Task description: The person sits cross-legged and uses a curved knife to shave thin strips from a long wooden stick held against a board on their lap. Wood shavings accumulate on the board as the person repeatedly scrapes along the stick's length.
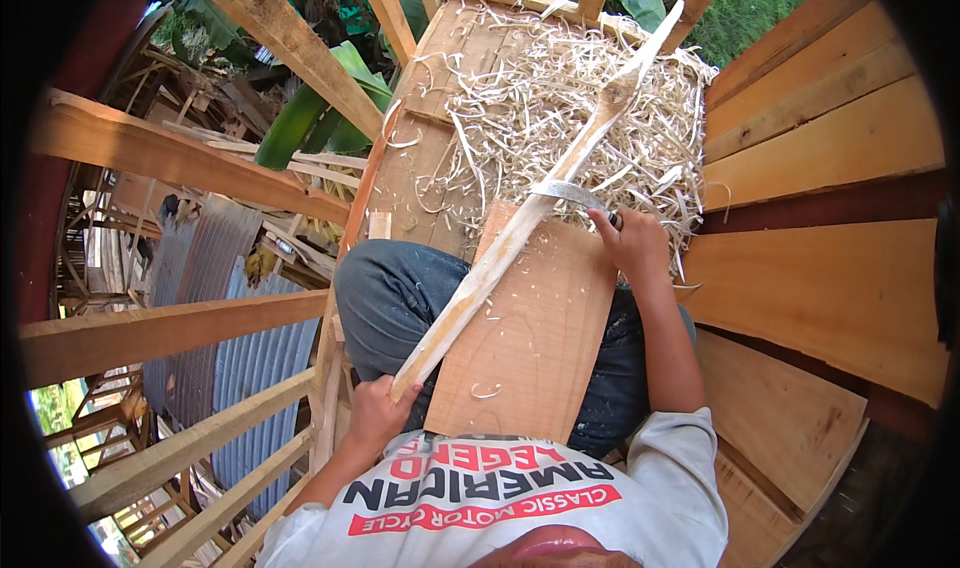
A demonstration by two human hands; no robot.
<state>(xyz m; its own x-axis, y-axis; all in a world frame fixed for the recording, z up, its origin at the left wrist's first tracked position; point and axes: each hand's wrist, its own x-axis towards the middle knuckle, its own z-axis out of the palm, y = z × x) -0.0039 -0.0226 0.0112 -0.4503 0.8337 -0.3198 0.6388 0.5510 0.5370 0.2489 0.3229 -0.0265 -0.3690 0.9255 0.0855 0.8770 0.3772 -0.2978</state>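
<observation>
A long pale wooden stick point(490, 268), partly shaved, slants from my lap up to the far right and has a knot near its far end. My left hand point(384, 408) is closed around its near end. In my right hand point(636, 245) is the handle of a curved-blade knife point(568, 192), whose blade lies across the stick about midway along it. Beneath the stick, a flat wooden board point(530, 328) rests across my legs with a few small shavings on it.
Curly wood shavings point(570, 98) heap on the plank floor point(425, 168) ahead of me. Slatted wooden rails point(180, 333) stand at the left, and a plank wall point(820, 278) at the right. Corrugated metal sheets point(255, 358) and scrap wood lie beyond the left rails.
</observation>
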